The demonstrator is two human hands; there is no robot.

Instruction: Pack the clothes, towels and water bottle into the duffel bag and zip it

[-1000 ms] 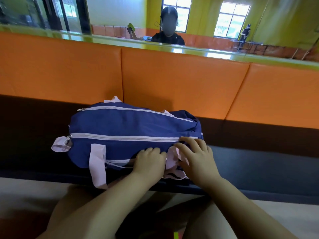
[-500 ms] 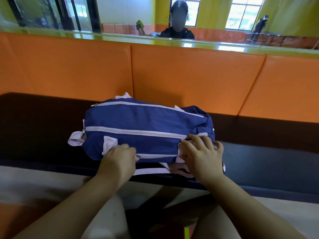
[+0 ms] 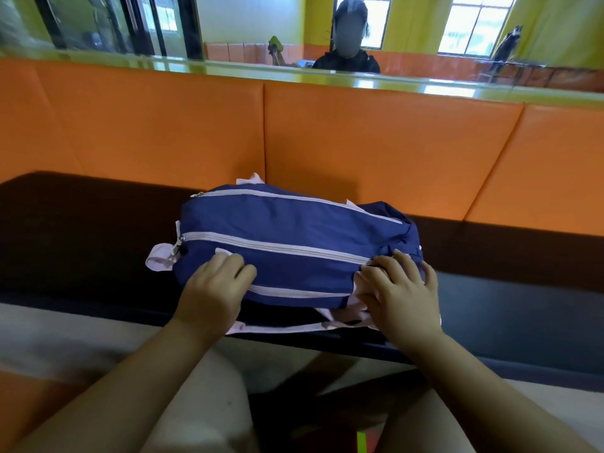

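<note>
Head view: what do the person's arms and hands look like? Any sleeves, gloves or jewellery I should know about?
Both are bare. The left hand and right hand wear no gloves, and no rings show. The left forearm and right forearm are uncovered down to the bottom of the frame: no sleeve, watch or bracelet is visible.

The scene is viewed from one wide-angle camera worn on the head, directed forward and down; the duffel bag [image 3: 294, 256] is framed at close range near the centre, and the left hand [image 3: 212, 289] and right hand [image 3: 405, 295] are shown nearer still, their forearms cut by the bottom edge. The orange backrest [image 3: 163, 125] is faced almost squarely; its lines are bowed by the lens
</note>
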